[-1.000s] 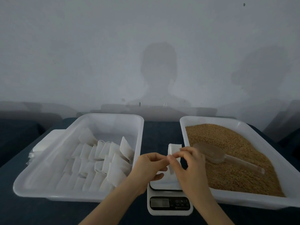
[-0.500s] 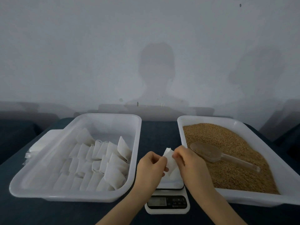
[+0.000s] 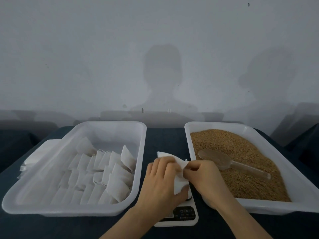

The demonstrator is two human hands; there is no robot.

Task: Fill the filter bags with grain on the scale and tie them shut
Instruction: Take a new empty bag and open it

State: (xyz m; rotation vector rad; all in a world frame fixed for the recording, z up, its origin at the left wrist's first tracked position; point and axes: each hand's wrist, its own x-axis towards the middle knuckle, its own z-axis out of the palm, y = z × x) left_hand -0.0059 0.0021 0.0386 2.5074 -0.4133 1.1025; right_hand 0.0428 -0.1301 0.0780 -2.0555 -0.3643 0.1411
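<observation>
White filter bag (image 3: pixel 180 176), pinched by left hand (image 3: pixel 160 183) and right hand (image 3: pixel 205 180), partly hides scale (image 3: pixel 183 215) beside grain tray (image 3: pixel 215 125).

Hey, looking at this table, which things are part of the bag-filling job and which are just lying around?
Job: left hand and right hand, both gripping the filter bag over the scale; grain in the right tray; scoop lying on the grain; white bags in the left tray.
Lying about: white stack beside the left tray, untouched; cannot tell what it is.
</observation>
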